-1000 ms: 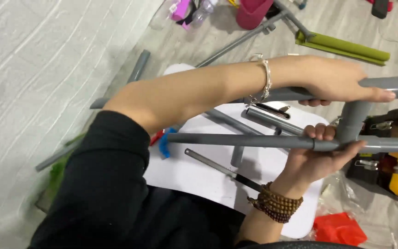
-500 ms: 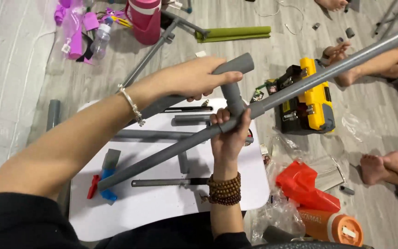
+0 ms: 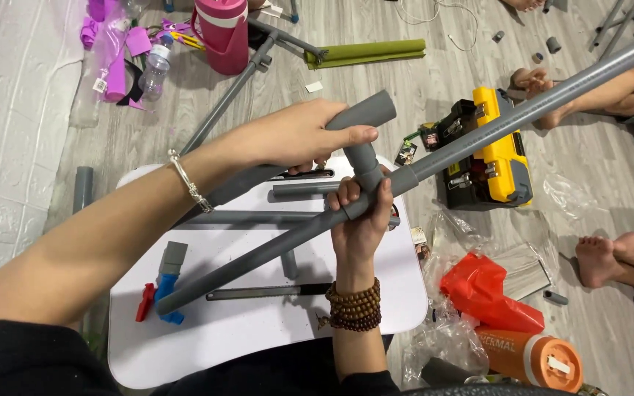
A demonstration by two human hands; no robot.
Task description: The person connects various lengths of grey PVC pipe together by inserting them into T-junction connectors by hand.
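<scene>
Where white table (image 3: 258, 337) stands — grey plank floor (image 3: 434, 81)

We seem to be in a home room used as a makeshift workshop: we sit on a wood-look floor (image 3: 442, 73) at a low white table (image 3: 258, 330) beside a white brick-pattern wall (image 3: 9, 147). Grey pipes (image 3: 236, 88), a yellow tool case (image 3: 497, 147), a pink bottle (image 3: 223, 33) and plastic bags (image 3: 489, 293) lie about, with bare feet (image 3: 614, 257) nearby.
</scene>
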